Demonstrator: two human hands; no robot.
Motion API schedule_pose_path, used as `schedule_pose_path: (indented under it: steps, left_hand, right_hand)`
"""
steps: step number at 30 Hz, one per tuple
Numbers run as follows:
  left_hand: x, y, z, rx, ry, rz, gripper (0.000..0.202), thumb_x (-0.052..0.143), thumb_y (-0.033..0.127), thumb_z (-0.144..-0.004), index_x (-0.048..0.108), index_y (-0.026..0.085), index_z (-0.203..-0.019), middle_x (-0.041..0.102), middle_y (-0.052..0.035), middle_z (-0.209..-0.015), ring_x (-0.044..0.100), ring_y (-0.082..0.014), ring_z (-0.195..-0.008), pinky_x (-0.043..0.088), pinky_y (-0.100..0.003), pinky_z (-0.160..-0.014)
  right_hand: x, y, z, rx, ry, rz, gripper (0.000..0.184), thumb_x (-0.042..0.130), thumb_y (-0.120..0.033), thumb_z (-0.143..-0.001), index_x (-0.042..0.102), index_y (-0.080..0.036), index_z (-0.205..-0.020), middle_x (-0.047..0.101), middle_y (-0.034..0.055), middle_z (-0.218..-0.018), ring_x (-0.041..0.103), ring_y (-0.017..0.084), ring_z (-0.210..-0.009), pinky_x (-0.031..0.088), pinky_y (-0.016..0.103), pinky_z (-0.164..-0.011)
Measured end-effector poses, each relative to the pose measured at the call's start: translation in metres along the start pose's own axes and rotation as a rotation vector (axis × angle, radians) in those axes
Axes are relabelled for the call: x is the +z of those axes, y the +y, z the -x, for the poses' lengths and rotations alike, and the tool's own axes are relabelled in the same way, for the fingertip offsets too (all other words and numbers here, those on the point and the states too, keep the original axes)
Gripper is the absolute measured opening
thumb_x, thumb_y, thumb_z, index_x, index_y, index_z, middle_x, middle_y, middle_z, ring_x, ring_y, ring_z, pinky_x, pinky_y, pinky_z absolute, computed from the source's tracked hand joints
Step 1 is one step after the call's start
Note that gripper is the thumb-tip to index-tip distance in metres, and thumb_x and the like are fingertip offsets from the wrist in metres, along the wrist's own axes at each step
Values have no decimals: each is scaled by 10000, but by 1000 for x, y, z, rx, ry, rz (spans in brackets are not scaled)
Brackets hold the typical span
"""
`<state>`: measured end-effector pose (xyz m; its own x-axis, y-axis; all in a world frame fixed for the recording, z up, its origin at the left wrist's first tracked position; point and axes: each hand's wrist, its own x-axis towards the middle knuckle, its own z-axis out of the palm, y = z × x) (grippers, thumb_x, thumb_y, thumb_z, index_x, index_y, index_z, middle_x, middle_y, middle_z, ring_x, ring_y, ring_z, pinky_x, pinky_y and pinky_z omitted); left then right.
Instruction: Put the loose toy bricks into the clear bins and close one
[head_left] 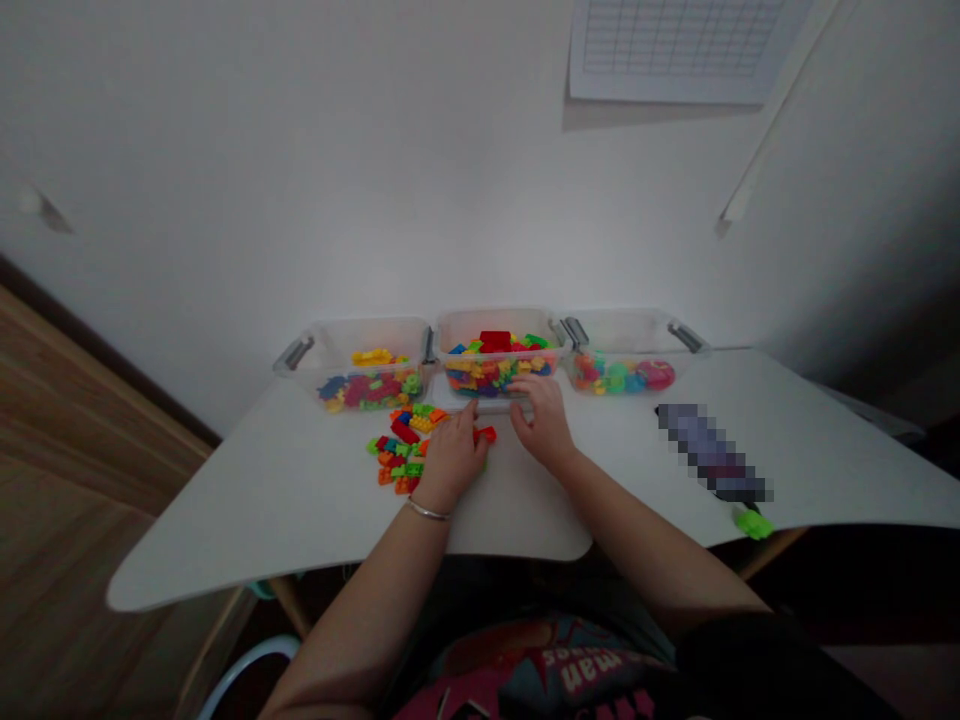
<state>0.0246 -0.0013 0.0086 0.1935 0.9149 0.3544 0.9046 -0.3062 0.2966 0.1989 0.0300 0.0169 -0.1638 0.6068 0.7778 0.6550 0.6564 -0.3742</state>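
My left hand [454, 455], with a bangle at the wrist, lies over the right side of a loose pile of colourful building bricks [405, 468]. Its index finger points forward and the thumb is apart. A red-orange brick [487, 434] lies by these fingers, and I see no grip on it. My right hand [546, 420] reaches to the front of the middle clear box [499, 350], its fingers stretched out and the thumb apart. Nothing shows in it, though its palm side is partly hidden. Mixed bricks fill much of that box.
The left clear box [390, 330] and the right clear box [622, 335] hold colourful plastic pieces. A pale lid-like piece [442, 396] lies before the middle box. A blurred-out dark object [709, 450] with a green piece [753, 523] lies at the white table's [300, 530] right.
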Motion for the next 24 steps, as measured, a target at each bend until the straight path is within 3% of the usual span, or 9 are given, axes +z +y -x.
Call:
schedule_pose_path:
  steps: [4,7,14,20,24]
  left_hand:
    - [2,-2,-1,-22,5,-1,528,436,131,-857,418,82,-1383,635,-144,-1225,597,-241,-1117,439,-381,-1004]
    - [2,-3,-2,-16,-6,-11,520,422,97,-853,440,78,-1372,636,-142,-1217,592,-234,-1121,436,-373,-1010]
    - [1,-3,-2,23,-6,-41,404,420,142,-894,546,120,-1277,662,-116,-1156,610,-236,-1061,454,-380,-974]
    - [3,-2,0,46,-2,-59,377,460,171,-878,585,140,-1233,671,-101,-1104,608,-243,-1036,463,-388,-954]
    - [-7,2,-1,124,57,-54,352,472,176,-870,618,156,-1189,654,-102,-1164,585,-239,-1082,452,-390,-976]
  right_hand:
    - [18,-12,27,20,-352,-55,381,554,-135,-785,621,-185,-1156,643,105,-1193,543,239,-1132,415,433,-1021]
    - [25,-12,32,15,-482,-12,409,571,-118,-781,617,-138,-1187,647,112,-1215,539,234,-1134,392,405,-1049]
    - [20,-11,28,67,-551,105,199,557,-197,-878,690,-165,-1023,704,73,-1040,577,210,-989,415,356,-962]
    - [6,-10,26,210,-543,292,259,504,-284,-923,709,-174,-1037,675,113,-1004,550,240,-1000,411,359,-921]
    - [1,-3,26,273,-542,335,288,506,-278,-913,684,-166,-1109,668,118,-1045,547,247,-1002,407,362,-926]
